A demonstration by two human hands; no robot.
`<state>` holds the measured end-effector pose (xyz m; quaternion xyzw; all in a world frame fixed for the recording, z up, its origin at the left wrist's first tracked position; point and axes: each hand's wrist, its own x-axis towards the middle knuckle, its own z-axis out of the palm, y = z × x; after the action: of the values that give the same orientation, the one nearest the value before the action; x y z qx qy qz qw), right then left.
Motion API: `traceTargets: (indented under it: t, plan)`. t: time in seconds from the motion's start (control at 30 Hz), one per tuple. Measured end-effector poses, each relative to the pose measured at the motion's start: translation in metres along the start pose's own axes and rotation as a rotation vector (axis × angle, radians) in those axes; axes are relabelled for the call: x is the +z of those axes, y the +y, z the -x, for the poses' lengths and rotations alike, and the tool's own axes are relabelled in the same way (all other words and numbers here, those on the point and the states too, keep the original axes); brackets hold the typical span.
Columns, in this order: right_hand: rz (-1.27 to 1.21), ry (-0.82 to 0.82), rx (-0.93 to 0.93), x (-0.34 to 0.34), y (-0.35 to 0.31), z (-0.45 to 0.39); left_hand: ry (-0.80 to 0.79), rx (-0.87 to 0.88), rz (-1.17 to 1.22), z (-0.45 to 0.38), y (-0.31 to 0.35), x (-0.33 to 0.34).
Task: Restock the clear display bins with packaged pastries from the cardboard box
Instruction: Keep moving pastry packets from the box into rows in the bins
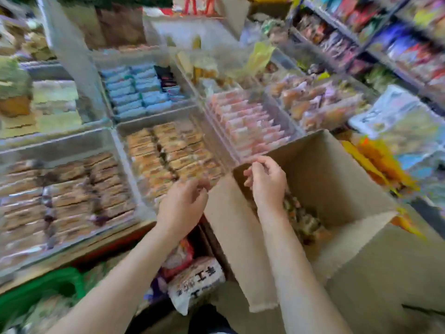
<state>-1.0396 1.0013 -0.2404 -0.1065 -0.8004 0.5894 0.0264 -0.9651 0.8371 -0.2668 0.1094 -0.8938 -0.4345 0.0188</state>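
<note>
At the bottom centre of the frame I see a white printed bag [196, 284] lying low beside the cardboard box [349, 189], with a red-orange packet [179, 257] just above it. A green item [48, 290] sits at lower left; blur prevents identification.

The cardboard box occupies the lower right, flaps open. Packaged pastries [303, 220] lie at its bottom, partly hidden by my right forearm.

My left hand [181, 204] hovers at the near edge of the centre display bin [120, 141], beside the box's left flap. Its fingers are loosely curled; I cannot tell whether they hold anything, because motion blur obscures the tips.

My right hand [266, 180] is above the box's far-left corner, fingers curled inward. I cannot tell whether they pinch a wrapper.

The counter [101, 244] carries the clear bins. The centre bin holds rows of tan wrapped pastries [168, 155]. The bin to its left holds brown wrapped bars [72, 194].

Farther up the frame, one bin holds pink-wrapped packets [248, 121], another blue-wrapped packets [137, 90]. At upper right, shelves [361, 44] carry mixed coloured packages, too blurred to read.
</note>
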Motion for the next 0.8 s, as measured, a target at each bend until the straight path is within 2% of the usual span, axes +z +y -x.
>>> traceTargets:
  t: [0.1, 0.2, 0.27, 0.33, 0.5, 0.8]
  plan:
    - [-0.028, 0.063, 0.290, -0.061, 0.043, -0.065, 0.013, 0.124, -0.241, -0.034, 0.053, 0.059]
    - [-0.079, 0.041, 0.634, -0.089, 0.100, -0.118, -0.095, 0.191, -0.554, -0.074, 0.092, 0.102]
    - [-0.132, 0.029, 0.771, -0.097, 0.133, -0.145, -0.185, 0.196, -0.639, -0.100, 0.106, 0.130]
    - [-0.250, 0.037, 0.877, -0.100, 0.160, -0.161, -0.198, 0.168, -0.701, -0.115, 0.112, 0.154]
    - [-0.416, 0.058, 1.025, -0.099, 0.222, -0.193, -0.035, 0.178, -0.880, -0.117, 0.099, 0.189]
    - [-0.688, 0.134, 1.135, -0.082, 0.262, -0.225, 0.134, 0.247, -0.863, -0.124, 0.087, 0.198]
